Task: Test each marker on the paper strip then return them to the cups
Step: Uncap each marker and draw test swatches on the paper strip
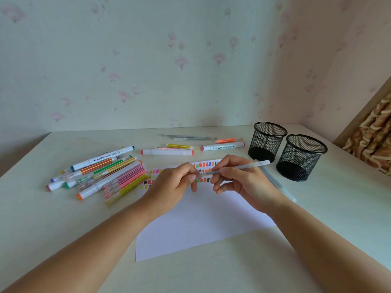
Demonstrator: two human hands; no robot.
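While swatches [204, 165] already crowd the paper [201, 218], a clear pen [239, 167] is pinched by right fingers [224, 171], its cap [199, 176] by left fingers [191, 178]; cups [267, 142] are seen empty.

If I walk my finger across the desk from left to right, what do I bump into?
Pile of markers → left hand, pinching the tip end of the pen → right hand, gripping it → first black mesh cup → second black mesh cup.
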